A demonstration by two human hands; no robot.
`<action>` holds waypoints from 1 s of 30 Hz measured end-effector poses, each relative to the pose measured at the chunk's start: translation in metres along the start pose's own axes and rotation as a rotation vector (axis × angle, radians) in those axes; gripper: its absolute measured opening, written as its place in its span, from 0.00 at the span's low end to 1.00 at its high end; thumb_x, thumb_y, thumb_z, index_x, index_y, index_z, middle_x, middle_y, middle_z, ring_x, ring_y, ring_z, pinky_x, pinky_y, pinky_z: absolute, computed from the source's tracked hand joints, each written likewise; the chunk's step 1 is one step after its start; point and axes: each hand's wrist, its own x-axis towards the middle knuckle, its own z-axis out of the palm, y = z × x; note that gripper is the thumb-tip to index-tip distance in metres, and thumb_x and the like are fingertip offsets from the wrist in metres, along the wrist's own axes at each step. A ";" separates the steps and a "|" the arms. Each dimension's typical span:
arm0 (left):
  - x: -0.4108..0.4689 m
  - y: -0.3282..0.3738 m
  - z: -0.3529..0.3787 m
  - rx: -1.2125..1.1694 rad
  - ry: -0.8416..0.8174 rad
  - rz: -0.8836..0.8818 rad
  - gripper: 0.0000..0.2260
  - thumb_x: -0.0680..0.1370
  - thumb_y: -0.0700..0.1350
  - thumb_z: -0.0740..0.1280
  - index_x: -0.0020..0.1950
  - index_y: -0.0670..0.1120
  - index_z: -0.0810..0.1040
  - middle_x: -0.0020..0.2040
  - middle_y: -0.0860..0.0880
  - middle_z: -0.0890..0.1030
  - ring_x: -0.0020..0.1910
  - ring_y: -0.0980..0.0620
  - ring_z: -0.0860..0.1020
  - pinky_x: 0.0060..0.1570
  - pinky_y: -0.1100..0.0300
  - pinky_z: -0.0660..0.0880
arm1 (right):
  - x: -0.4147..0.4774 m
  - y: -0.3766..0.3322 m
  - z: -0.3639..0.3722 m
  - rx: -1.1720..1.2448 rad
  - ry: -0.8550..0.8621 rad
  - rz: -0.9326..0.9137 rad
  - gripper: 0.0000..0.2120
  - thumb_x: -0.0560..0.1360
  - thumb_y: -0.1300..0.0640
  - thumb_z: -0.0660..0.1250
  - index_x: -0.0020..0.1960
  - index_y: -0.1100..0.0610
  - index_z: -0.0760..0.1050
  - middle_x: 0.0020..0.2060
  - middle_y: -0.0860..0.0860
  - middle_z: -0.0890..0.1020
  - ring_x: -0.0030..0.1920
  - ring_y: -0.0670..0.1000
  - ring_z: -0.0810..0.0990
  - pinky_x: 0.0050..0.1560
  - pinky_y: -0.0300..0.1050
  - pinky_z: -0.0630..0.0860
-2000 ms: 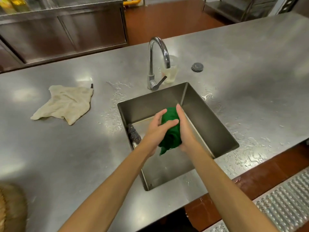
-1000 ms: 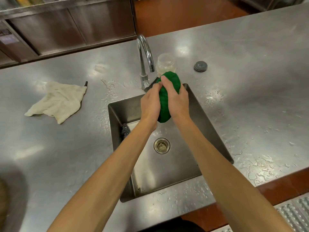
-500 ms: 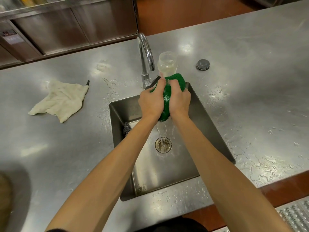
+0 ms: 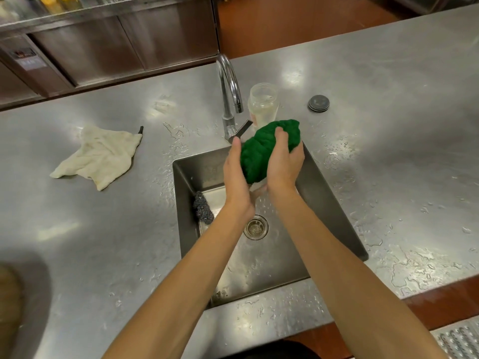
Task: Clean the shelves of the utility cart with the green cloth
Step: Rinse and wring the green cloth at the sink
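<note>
The green cloth (image 4: 261, 149) is bunched into a wet wad above the back of the steel sink (image 4: 334, 203), just below the faucet (image 4: 228, 81). My right hand (image 4: 283, 164) grips the wad from the right, thumb curled over its top. My left hand (image 4: 236, 174) lies flat against its left side with the fingers pointing up toward the faucet lever. No water stream shows at the spout. The utility cart is not in view.
A beige rag (image 4: 101, 156) lies on the wet steel counter (image 4: 388, 125) to the left. A clear jar (image 4: 263, 102) and a dark round cap (image 4: 318, 102) stand behind the sink. A steel scourer (image 4: 203, 207) leans in the basin near the drain (image 4: 256, 227).
Both hands lifted the cloth from low in the basin up under the faucet and squeezed it. Since then the left hand's grip has loosened and the wad has tilted right.
</note>
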 end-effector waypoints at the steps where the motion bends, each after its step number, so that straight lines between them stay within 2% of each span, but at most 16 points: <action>1: -0.001 -0.003 0.003 -0.033 -0.024 -0.007 0.29 0.71 0.70 0.68 0.66 0.53 0.78 0.61 0.48 0.83 0.60 0.47 0.82 0.57 0.45 0.80 | -0.003 0.004 -0.001 -0.015 -0.028 -0.010 0.10 0.77 0.50 0.66 0.57 0.51 0.76 0.51 0.48 0.81 0.53 0.48 0.80 0.54 0.49 0.79; 3: -0.001 -0.002 0.008 -0.076 -0.024 0.003 0.33 0.68 0.68 0.72 0.66 0.49 0.78 0.60 0.45 0.83 0.60 0.45 0.82 0.61 0.44 0.78 | -0.011 0.011 -0.005 -0.038 -0.115 -0.033 0.11 0.76 0.51 0.67 0.58 0.51 0.75 0.51 0.50 0.81 0.52 0.49 0.81 0.52 0.48 0.81; 6: 0.005 0.005 0.004 -0.105 0.018 -0.014 0.31 0.67 0.61 0.77 0.65 0.46 0.79 0.59 0.43 0.83 0.58 0.44 0.83 0.60 0.43 0.79 | -0.013 0.013 -0.016 -0.134 -0.234 -0.112 0.16 0.76 0.53 0.69 0.63 0.52 0.73 0.53 0.48 0.81 0.53 0.46 0.80 0.51 0.41 0.79; 8: 0.009 0.008 -0.001 -0.109 0.086 -0.039 0.29 0.66 0.54 0.80 0.63 0.44 0.79 0.58 0.42 0.84 0.55 0.43 0.84 0.54 0.45 0.81 | -0.010 0.011 -0.025 -0.281 -0.280 -0.172 0.22 0.75 0.52 0.70 0.68 0.50 0.70 0.55 0.44 0.78 0.55 0.42 0.78 0.52 0.37 0.76; 10: 0.012 0.011 -0.001 -0.033 0.196 -0.037 0.24 0.66 0.46 0.80 0.59 0.43 0.80 0.53 0.42 0.84 0.49 0.44 0.84 0.44 0.51 0.83 | -0.008 0.006 -0.035 -0.457 -0.273 -0.269 0.28 0.76 0.51 0.70 0.72 0.49 0.64 0.58 0.44 0.74 0.56 0.42 0.75 0.54 0.35 0.73; 12: 0.011 0.013 0.002 0.035 0.286 -0.039 0.19 0.67 0.42 0.78 0.56 0.42 0.80 0.48 0.43 0.83 0.45 0.46 0.83 0.38 0.54 0.82 | -0.008 0.003 -0.049 -0.571 -0.306 -0.506 0.30 0.76 0.54 0.69 0.75 0.52 0.61 0.64 0.48 0.71 0.62 0.44 0.72 0.61 0.39 0.73; 14: 0.011 0.015 0.005 0.048 0.321 -0.048 0.16 0.67 0.42 0.76 0.53 0.42 0.81 0.44 0.45 0.82 0.43 0.47 0.82 0.37 0.56 0.81 | -0.008 0.004 -0.064 -0.678 -0.482 -0.755 0.33 0.73 0.59 0.68 0.76 0.58 0.61 0.71 0.55 0.65 0.70 0.51 0.67 0.68 0.50 0.71; 16: 0.011 0.019 0.008 0.059 0.324 -0.049 0.16 0.68 0.43 0.75 0.53 0.41 0.81 0.43 0.46 0.81 0.42 0.47 0.81 0.36 0.57 0.80 | -0.009 0.012 -0.072 -0.939 -0.641 -0.903 0.41 0.68 0.59 0.70 0.77 0.60 0.57 0.77 0.59 0.56 0.78 0.60 0.54 0.73 0.61 0.63; 18: 0.009 0.021 0.013 0.099 0.304 -0.039 0.17 0.68 0.44 0.75 0.54 0.41 0.82 0.42 0.47 0.81 0.42 0.48 0.81 0.36 0.58 0.79 | -0.004 0.023 -0.071 -1.204 -0.607 -0.972 0.48 0.66 0.58 0.73 0.78 0.58 0.50 0.79 0.61 0.50 0.78 0.64 0.48 0.72 0.67 0.61; 20: 0.006 0.018 0.020 0.137 0.289 -0.014 0.15 0.69 0.45 0.74 0.53 0.41 0.82 0.42 0.47 0.81 0.42 0.50 0.80 0.37 0.58 0.78 | 0.002 0.027 -0.063 -1.280 -0.472 -0.956 0.51 0.65 0.56 0.77 0.78 0.56 0.49 0.78 0.61 0.51 0.75 0.65 0.57 0.70 0.63 0.66; 22: 0.003 0.017 0.026 0.185 0.290 0.021 0.11 0.70 0.47 0.73 0.48 0.43 0.82 0.41 0.48 0.81 0.42 0.50 0.80 0.41 0.56 0.79 | 0.008 0.025 -0.057 -1.235 -0.369 -0.942 0.50 0.65 0.54 0.79 0.76 0.57 0.53 0.77 0.61 0.58 0.63 0.63 0.70 0.59 0.56 0.76; 24: 0.005 0.020 0.028 0.287 0.308 0.099 0.11 0.67 0.52 0.72 0.44 0.46 0.82 0.43 0.48 0.82 0.46 0.50 0.81 0.49 0.52 0.81 | 0.013 0.021 -0.053 -1.195 -0.348 -0.933 0.45 0.65 0.52 0.78 0.75 0.58 0.59 0.71 0.59 0.69 0.52 0.58 0.75 0.45 0.51 0.79; 25: 0.006 0.022 0.028 0.347 0.314 0.136 0.13 0.66 0.53 0.71 0.44 0.47 0.82 0.43 0.48 0.83 0.47 0.49 0.81 0.51 0.50 0.81 | 0.013 0.018 -0.052 -1.199 -0.362 -0.905 0.42 0.66 0.51 0.78 0.74 0.57 0.61 0.66 0.57 0.74 0.50 0.56 0.77 0.42 0.50 0.79; 27: 0.005 0.027 0.027 0.437 0.323 0.196 0.13 0.66 0.54 0.71 0.44 0.46 0.82 0.44 0.48 0.82 0.45 0.50 0.81 0.50 0.50 0.81 | 0.013 0.010 -0.052 -1.219 -0.419 -0.803 0.35 0.68 0.50 0.75 0.70 0.56 0.63 0.55 0.53 0.79 0.48 0.54 0.80 0.43 0.49 0.78; 30: 0.004 0.027 0.024 0.570 0.311 0.326 0.09 0.70 0.52 0.70 0.39 0.46 0.79 0.39 0.49 0.81 0.41 0.51 0.80 0.46 0.53 0.79 | 0.014 0.004 -0.051 -1.257 -0.515 -0.576 0.29 0.68 0.43 0.72 0.63 0.55 0.66 0.46 0.50 0.79 0.43 0.52 0.78 0.44 0.48 0.76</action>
